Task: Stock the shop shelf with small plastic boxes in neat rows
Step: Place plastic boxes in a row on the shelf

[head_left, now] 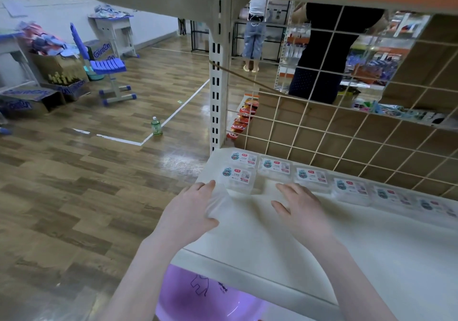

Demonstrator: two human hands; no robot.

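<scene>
Left hand [192, 208], frame centre, gripped a clear box [218, 201] in curled fingers just below the second-row box [236, 175] on the shelf [285, 221]; right hand [301, 206] lay flat, empty.

Glossy wood-pattern floor [104, 172] marked with white tape lines [173, 112], where a green bottle [156, 126] stands alone. A blue chair [104, 68], grey desks [116, 28] and open cardboard cartons [32, 97] (some printed in blue) line the pale wall [148, 23].
</scene>
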